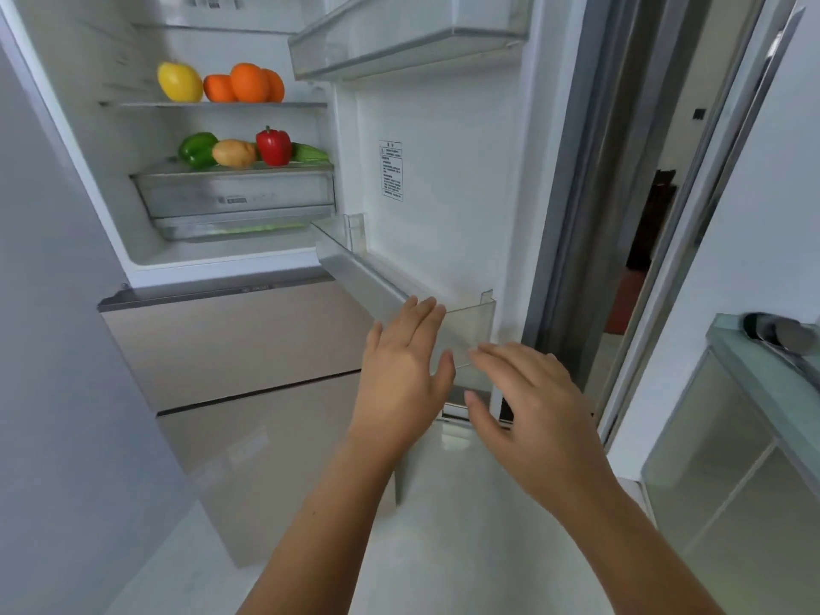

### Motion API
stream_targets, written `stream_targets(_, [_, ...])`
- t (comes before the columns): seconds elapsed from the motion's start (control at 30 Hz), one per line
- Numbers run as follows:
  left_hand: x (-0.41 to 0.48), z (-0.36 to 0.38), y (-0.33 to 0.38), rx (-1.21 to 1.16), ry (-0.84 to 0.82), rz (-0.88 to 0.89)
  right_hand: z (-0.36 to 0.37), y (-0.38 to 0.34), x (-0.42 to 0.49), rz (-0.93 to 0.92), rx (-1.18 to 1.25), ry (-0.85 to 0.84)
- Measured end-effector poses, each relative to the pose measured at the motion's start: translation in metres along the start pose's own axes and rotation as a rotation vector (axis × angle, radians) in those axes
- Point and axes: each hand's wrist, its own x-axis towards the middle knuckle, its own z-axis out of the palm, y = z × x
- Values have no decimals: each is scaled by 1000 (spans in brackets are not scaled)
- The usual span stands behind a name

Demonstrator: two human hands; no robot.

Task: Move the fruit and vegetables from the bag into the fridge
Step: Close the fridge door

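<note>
The fridge (102, 55) stands open in front of me. On its upper glass shelf (213, 105) sit a yellow mango (179, 82) and three oranges (248, 83). One shelf down, above the clear drawer (235, 195), lie a green pepper (196, 148), a potato (234, 153), a red pepper (273, 146) and a cucumber (310, 153). My left hand (401, 375) and my right hand (528, 406) are both open and hold nothing, low by the outer end of the door's lower bin (368, 286). No bag is in view.
The open fridge door (443, 170) stretches to the right, with an upper door bin (399, 46) overhead. Beige drawer fronts (239, 339) close the lower fridge. A glass-topped cabinet (754, 437) stands at the right, and a doorway (648, 241) lies behind the door.
</note>
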Motion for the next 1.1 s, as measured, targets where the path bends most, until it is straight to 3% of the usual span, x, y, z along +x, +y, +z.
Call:
stream_targets(0.57, [-46, -114, -103, 249, -27, -328, 34, -124, 25, -254, 202, -17])
stream_targets(0.8, [-63, -160, -96, 189, 253, -220, 49, -156, 44, -344, 304, 95])
stream_targets(0.97, [-80, -182, -105, 273, 310, -141, 69, -168, 57, -341, 319, 125])
stream_targets(1.1, [-87, -190, -124, 299, 326, -131, 99, -178, 74, -299, 342, 57])
